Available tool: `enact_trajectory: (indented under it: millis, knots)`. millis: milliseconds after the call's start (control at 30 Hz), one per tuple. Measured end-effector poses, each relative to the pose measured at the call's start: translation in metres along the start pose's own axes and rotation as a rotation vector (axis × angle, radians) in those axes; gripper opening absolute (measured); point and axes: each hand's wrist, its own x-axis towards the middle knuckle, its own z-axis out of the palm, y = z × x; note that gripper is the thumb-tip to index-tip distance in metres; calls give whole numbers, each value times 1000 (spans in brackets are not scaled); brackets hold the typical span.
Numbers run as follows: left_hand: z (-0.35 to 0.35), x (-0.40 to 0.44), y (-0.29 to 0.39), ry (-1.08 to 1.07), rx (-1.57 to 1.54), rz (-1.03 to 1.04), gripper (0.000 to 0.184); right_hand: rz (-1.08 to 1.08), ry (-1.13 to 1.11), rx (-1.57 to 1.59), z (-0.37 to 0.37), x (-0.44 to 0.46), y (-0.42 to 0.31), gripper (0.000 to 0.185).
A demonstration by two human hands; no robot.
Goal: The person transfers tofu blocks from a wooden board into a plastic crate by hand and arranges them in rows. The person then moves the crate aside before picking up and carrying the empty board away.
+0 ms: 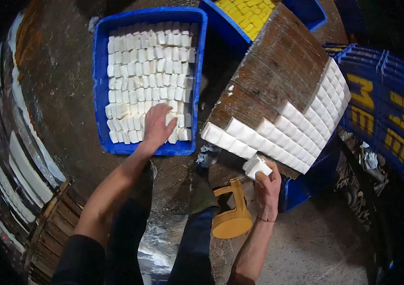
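My left hand (158, 125) reaches into a blue crate (97, 85) filled with rows of small white blocks (149, 54). Its fingers are bent over the blocks near the crate's lower edge, and what lies under the fingertips is hidden. My right hand (268, 183) is closed on white blocks (257, 167), held at the lower edge of a tilted wooden board (278, 57). White blocks (297, 128) lie on that board in tight stepped rows along its lower and right sides, close beside the held ones.
A yellow-brown stool (233, 223) stands below the board, between my legs and my right forearm. Behind the board is a blue crate of yellow blocks (247, 14). Blue crates (378, 95) with yellow lettering stand at the right. A wooden slatted piece (52, 232) is at lower left.
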Motion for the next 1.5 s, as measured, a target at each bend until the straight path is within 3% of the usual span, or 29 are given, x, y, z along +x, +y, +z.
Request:
enact_trajectory:
  millis: [100, 167, 200, 233, 300, 367, 433, 567, 633, 667, 700, 767, 800, 900, 967, 1133, 1167, 1233, 1333, 1400, 1433, 1500]
  knots:
    - [13, 2, 1, -68, 40, 18, 37, -87, -422, -259, 71, 7, -30, 48]
    - [16, 1, -2, -135, 78, -1, 38, -72, -674, -483, 140, 19, -48, 38]
    - [15, 1, -4, -181, 114, 14, 34, -234, -757, -755, 163, 36, -39, 33]
    - [14, 0, -7, -229, 149, 28, 30, -493, -806, -903, 188, 50, -30, 31]
    - [13, -6, -16, -198, 127, 30, 29, -593, -872, -1237, 227, 79, -6, 38]
    - [8, -10, -24, -138, 0, 45, 28, -512, -921, -1431, 257, 102, 23, 38]
    - [8, -9, -31, -195, 16, 42, 29, -399, -842, -1929, 269, 123, 62, 31]
    - [0, -15, -33, -172, -117, -9, 31, -392, -855, -2111, 264, 118, 94, 29]
    - [-4, -18, -24, -101, -125, 114, 37, -428, -958, -2238, 256, 116, 93, 29]
    - [-8, -19, -21, -271, -106, 78, 47, -443, -995, -2243, 252, 116, 90, 35]
    - [-10, -19, -18, -270, -104, 87, 47, -446, -983, -2242, 247, 118, 87, 35]
    - [-11, -14, -12, -405, -119, 24, 45, -840, -851, -1940, 234, 121, 77, 40]
    - [0, -12, -20, -418, -86, -2, 45, -1034, -781, -1501, 229, 113, 53, 41]
    - [0, -6, -16, -245, -52, 76, 48, -672, -348, -995, 190, 53, -38, 37]
    - [-11, 4, -6, -319, 27, 135, 55, -625, -95, -895, 123, 47, -54, 29]
    - [28, 3, 9, -324, -43, 256, 65, -441, 459, -901, -45, 49, -38, 30]
    - [21, 8, 22, -514, -83, 126, 67, -414, 571, -901, -74, 52, -36, 30]
    - [34, -1, 19, -499, -58, 182, 64, -403, 761, -887, -131, 66, -26, 31]
    - [24, 8, 42, -574, 58, 66, 57, -401, 876, -799, -197, 94, -15, 40]
    - [18, 18, 53, -763, 111, -107, 63, -393, 943, -857, -229, 118, 0, 50]
    - [21, 17, 48, -768, 129, -93, 63, -361, 857, -818, -235, 125, 6, 56]
    - [33, 3, 24, -544, 182, 128, 68, -314, 780, -657, -236, 124, 15, 53]
